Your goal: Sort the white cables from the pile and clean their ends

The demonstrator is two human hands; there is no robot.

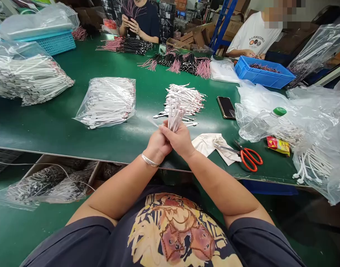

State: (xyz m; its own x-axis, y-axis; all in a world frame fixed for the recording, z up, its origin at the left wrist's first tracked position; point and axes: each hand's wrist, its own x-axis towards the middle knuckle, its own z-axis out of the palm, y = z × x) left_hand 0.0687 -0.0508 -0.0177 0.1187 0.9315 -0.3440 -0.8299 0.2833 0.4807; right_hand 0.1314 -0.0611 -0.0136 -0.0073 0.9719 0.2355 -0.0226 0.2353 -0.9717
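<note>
Both my hands meet over the table's near part, around an upright bundle of white cables [175, 115]. My left hand [158, 142], with a bracelet at the wrist, is closed at the bundle's lower left. Fingers of my right hand [182, 139] wrap round the same bundle, its thumb lying across the front. The lower ends of the cables are hidden in my palms. Just beyond lies a loose pile of white cables [186, 97] with reddish ends. To the left rests a clear bag of white cables [110, 100].
Red-handled scissors [250, 158] lie on a white cloth [206, 144] at right, near a phone [226, 107], a plastic bottle [259, 126] and plastic bags [317, 122]. A blue bin [264, 74] stands farther back. Two people sit across the green table [47, 126].
</note>
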